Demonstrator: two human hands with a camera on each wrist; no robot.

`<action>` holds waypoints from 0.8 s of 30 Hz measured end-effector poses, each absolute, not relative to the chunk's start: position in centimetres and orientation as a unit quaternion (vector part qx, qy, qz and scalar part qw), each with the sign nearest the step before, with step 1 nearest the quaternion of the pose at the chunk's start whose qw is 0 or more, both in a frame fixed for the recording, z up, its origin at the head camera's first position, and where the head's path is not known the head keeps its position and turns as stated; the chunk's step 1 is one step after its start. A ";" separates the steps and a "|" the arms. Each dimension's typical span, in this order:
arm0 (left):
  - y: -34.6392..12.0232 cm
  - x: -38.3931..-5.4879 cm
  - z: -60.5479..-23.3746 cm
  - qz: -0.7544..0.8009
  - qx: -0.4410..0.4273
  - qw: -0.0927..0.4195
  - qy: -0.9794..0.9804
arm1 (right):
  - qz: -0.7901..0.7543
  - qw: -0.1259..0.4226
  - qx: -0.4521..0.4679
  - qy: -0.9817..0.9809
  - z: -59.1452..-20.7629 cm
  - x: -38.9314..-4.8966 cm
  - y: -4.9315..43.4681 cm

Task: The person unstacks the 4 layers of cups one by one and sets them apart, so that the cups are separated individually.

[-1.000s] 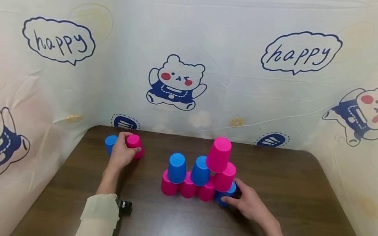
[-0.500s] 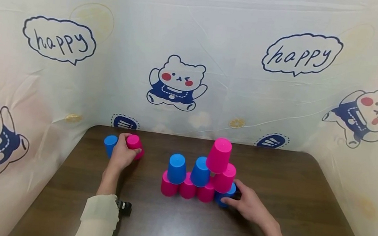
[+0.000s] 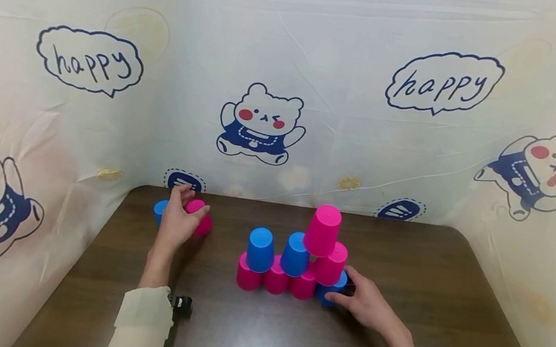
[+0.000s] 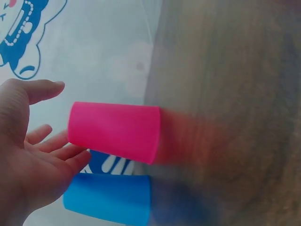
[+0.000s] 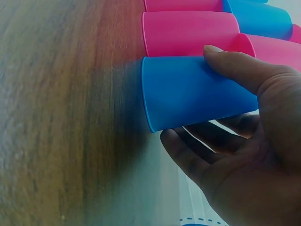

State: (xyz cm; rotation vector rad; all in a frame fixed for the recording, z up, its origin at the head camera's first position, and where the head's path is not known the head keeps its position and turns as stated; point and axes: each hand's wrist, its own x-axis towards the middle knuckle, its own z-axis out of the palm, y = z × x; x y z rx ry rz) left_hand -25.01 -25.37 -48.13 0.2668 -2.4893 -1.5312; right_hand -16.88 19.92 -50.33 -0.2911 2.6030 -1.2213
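My left hand [image 3: 174,227] is beside an upside-down pink cup [image 4: 115,129] at the table's back left. In the left wrist view its thumb stands away from that cup, and its fingers reach behind it. A blue cup [image 4: 110,197] stands close by. My right hand [image 3: 371,306] holds the blue cup [image 5: 193,92] at the right end of a stack's bottom row, thumb on one side and fingers on the other. Beside it are pink bottom cups [image 3: 277,277]. Above sit two blue cups [image 3: 260,249] and a pink cup [image 3: 331,264]; another pink cup [image 3: 323,231] tops the right side.
All this stands on a dark brown wooden table [image 3: 257,339]. A pale printed curtain [image 3: 351,90] surrounds its back and sides. Table surface lies between the left-hand cups and the stack.
My left hand's fingers have loosened from the pink cup and risen slightly, spreading apart. My right hand and the stack look unmoved.
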 end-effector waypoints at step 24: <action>-22.5 -22.7 -43.5 -0.463 0.042 0.149 -0.873 | -0.417 0.122 -0.110 0.894 -50.4 -16.8 20.2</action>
